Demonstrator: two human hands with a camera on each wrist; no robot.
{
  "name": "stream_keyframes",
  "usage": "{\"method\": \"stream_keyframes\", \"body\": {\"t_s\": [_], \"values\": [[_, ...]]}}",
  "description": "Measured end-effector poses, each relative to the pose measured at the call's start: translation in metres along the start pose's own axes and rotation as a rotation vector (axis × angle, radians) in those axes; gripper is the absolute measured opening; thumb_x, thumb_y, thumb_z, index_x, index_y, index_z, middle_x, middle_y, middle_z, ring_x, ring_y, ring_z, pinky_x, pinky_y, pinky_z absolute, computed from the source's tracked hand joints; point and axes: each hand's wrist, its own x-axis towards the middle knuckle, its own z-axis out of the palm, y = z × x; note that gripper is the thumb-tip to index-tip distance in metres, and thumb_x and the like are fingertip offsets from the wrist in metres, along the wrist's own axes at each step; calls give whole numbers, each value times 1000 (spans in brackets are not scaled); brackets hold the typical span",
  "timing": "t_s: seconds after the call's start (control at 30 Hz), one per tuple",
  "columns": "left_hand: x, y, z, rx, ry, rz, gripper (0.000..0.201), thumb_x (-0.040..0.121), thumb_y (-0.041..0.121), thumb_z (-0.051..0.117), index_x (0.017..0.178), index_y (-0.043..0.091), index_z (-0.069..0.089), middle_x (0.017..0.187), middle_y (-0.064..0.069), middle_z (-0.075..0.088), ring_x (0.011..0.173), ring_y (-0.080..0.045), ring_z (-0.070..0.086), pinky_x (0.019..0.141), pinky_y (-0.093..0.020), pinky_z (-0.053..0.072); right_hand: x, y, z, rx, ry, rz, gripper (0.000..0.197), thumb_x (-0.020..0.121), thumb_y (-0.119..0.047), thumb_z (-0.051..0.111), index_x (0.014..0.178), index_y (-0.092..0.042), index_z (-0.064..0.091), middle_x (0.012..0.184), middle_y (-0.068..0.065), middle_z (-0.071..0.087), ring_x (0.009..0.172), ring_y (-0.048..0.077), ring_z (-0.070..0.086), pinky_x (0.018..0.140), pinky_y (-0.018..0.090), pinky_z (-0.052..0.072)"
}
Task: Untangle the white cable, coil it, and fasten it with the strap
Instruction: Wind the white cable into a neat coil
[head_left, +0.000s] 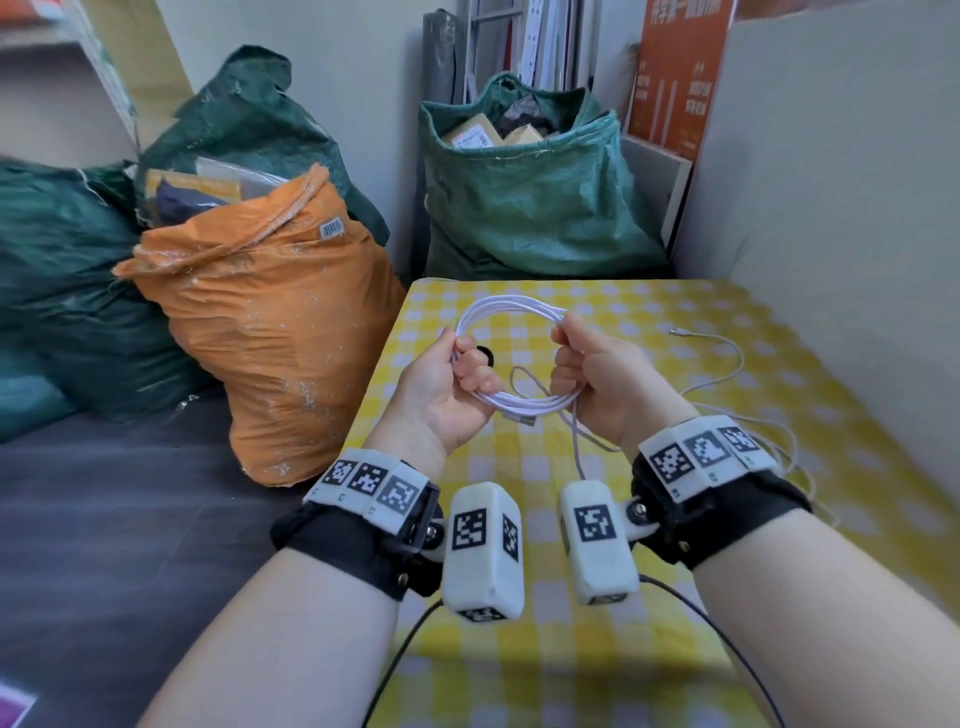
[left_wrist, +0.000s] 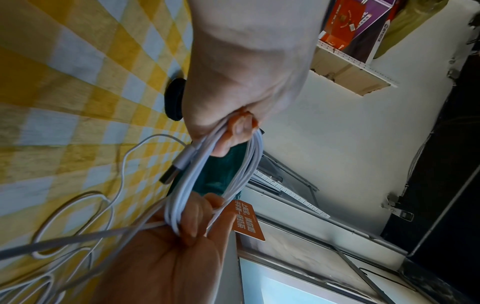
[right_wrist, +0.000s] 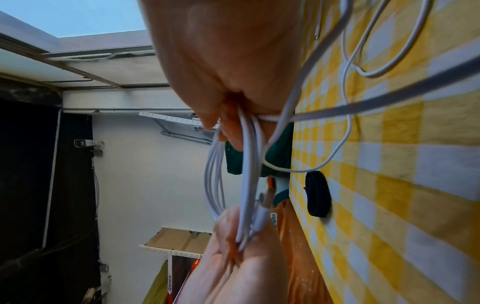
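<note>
I hold a coil of white cable (head_left: 511, 316) in the air over the yellow checked table (head_left: 691, 525). My left hand (head_left: 467, 366) grips the coil's left side; in the left wrist view its fingertips (left_wrist: 237, 131) pinch the strands beside a silver plug (left_wrist: 174, 170). My right hand (head_left: 569, 345) grips the coil's right side, fingers curled round the strands (left_wrist: 182, 214). The rest of the cable (head_left: 730, 358) trails loose over the table to the right. The black strap (right_wrist: 317, 193) lies on the table beneath the coil, partly hidden behind my left fingers in the head view.
An orange sack (head_left: 270, 332) stands against the table's left edge. Green sacks (head_left: 530, 208) stand behind the table and at far left (head_left: 57, 291). A pale wall panel (head_left: 841, 218) borders the table on the right.
</note>
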Motion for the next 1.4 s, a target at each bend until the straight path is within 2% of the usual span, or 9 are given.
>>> {"method": "stream_keyframes", "body": {"t_s": [0.3, 0.43, 0.53, 0.67, 0.83, 1.03, 1.13, 1.3, 1.4], "values": [[-11, 8, 7, -110, 50, 72, 49, 103, 39, 25, 62, 16, 37, 36, 5, 24, 26, -11, 22, 34, -14, 27, -17, 4, 10, 23, -41, 109, 30, 93, -41, 53, 83, -13, 51, 69, 3, 59, 52, 15, 62, 50, 27, 56], [-13, 3, 11, -121, 76, 108, 49, 104, 37, 25, 61, 16, 35, 36, 4, 24, 27, -12, 23, 36, -18, 27, -22, 1, 19, 144, -14, 112, 30, 98, -36, 46, 81, -11, 46, 57, 7, 67, 51, 21, 68, 47, 30, 57], [-14, 0, 13, -136, 83, 96, 50, 104, 39, 24, 61, 16, 35, 38, 4, 25, 30, -12, 26, 47, -23, 29, -19, 3, 22, 198, 56, 117, 36, 98, -39, 43, 74, -13, 45, 44, 1, 57, 43, 16, 63, 45, 25, 55], [-23, -1, 15, -103, -5, -14, 49, 102, 42, 22, 62, 18, 36, 42, 2, 34, 49, -13, 32, 67, -31, 39, -16, 5, 21, 271, 162, 95, 39, 99, -41, 40, 70, -15, 43, 35, -7, 33, 27, 6, 36, 46, 19, 43], [-32, -2, 9, 117, -11, -129, 50, 103, 41, 22, 64, 16, 41, 65, 3, 38, 58, -10, 35, 63, -24, 36, -17, -3, 18, 288, 222, 71, 39, 101, -30, 39, 65, -15, 36, 34, -7, 20, 25, 7, 17, 28, 15, 19], [-38, 3, 8, 264, 25, -173, 38, 102, 29, 35, 73, 11, 51, 74, -4, 56, 67, -17, 54, 69, -30, 44, -17, -12, 13, 162, 246, 42, 37, 100, -26, 40, 66, -15, 37, 34, -8, 22, 26, 7, 17, 29, 14, 17], [-39, 9, 15, 236, 9, -190, 36, 100, 35, 37, 80, 10, 53, 62, -2, 55, 52, -17, 59, 71, -34, 48, -19, -14, 14, 81, 199, 48, 38, 100, -31, 42, 66, -14, 40, 35, -8, 24, 28, 7, 19, 30, 15, 18], [-37, 8, 26, 224, 66, -150, 39, 100, 35, 40, 68, 13, 41, 42, 2, 28, 30, -11, 26, 52, -23, 35, -21, -16, 18, 79, 86, 10, 37, 100, -30, 44, 67, -14, 41, 36, -9, 24, 29, 5, 21, 31, 15, 20], [-34, 10, 29, 137, 98, -72, 43, 102, 35, 34, 63, 15, 34, 38, 3, 23, 27, -11, 20, 48, -22, 31, -22, -15, 20, 96, 18, 34, 35, 99, -29, 47, 67, -14, 43, 39, -8, 30, 30, 5, 29, 36, 15, 33]]}}
